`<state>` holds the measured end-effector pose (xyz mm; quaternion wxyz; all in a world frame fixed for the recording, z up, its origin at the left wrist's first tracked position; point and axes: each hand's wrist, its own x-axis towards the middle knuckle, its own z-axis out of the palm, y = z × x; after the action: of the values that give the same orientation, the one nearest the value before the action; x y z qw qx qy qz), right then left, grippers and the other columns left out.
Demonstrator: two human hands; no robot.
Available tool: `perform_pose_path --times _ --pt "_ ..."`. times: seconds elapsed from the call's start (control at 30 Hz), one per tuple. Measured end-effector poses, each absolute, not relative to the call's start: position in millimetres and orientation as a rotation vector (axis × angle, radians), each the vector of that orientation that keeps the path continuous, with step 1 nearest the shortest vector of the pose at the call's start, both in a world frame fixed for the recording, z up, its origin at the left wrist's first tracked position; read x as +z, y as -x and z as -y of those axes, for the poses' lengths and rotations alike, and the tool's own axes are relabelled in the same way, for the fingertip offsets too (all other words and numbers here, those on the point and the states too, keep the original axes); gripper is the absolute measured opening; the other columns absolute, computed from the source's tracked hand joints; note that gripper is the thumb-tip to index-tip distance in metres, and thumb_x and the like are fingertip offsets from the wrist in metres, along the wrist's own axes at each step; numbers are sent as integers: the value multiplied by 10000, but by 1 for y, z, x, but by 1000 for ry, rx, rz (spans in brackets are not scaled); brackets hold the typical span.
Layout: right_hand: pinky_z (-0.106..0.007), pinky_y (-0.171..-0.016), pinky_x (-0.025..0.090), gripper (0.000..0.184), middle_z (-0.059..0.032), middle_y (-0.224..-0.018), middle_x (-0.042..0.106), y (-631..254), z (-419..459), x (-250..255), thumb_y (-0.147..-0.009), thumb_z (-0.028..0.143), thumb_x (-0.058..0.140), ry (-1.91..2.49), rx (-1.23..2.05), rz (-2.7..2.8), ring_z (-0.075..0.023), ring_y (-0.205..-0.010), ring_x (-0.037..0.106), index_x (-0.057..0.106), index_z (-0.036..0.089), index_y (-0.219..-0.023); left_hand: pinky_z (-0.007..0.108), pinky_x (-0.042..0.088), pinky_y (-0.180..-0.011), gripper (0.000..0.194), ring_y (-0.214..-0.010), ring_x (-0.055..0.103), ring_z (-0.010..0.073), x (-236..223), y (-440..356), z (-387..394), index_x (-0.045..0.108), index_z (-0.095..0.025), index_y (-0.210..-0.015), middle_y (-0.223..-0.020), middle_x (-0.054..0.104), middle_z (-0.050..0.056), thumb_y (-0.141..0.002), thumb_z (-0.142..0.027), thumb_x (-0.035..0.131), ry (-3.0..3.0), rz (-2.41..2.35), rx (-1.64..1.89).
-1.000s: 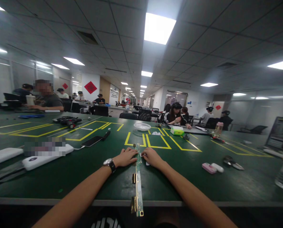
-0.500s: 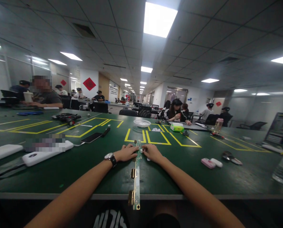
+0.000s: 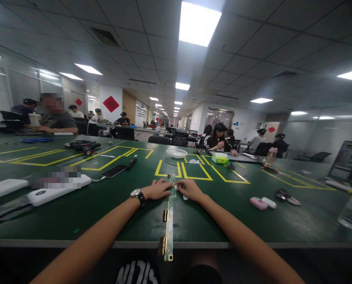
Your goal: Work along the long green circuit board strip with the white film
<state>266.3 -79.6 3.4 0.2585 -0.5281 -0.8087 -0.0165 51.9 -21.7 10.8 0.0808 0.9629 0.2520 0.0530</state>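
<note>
A long, narrow green circuit board (image 3: 170, 230) with gold-coloured flaps along its left side lies lengthwise before me, its near end jutting past the table edge. My left hand (image 3: 157, 190), with a watch on the wrist, rests at the far part of the board; its fingers are closed against the left edge. On the opposite side, my right hand (image 3: 190, 189) has thumb and fingertips pinched together by the board's right edge. A small whitish bit shows at those fingertips, too small to name. Under the right hand, a pale scrap (image 3: 185, 197) partly shows on the table.
The green table (image 3: 223, 221) carries yellow tape outlines. Beyond my hands stand a clear plastic dish (image 3: 176, 153) and a green box (image 3: 220, 158). A phone (image 3: 114, 170) and white power bank (image 3: 59, 190) lie left; a pink case (image 3: 258, 203) lies right. Several people sit farther off.
The board's near end has shifted very slightly left. My right fingertips have curled a little at the board's edge; the left hand stays in place.
</note>
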Motion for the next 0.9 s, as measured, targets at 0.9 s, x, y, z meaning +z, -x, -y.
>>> perform_pose_path --times 0.9 --pt "-291 -793 439 229 -61 -872 693 -264 81 4 -797 154 545 1352 -207 2287 -183 -822 606 688 167 -977 481 282 -916 437 -1177 369 300 3 -55 27 302 -331 -1395 -1357 448 54 -960 -372 319 -2915 -794 248"
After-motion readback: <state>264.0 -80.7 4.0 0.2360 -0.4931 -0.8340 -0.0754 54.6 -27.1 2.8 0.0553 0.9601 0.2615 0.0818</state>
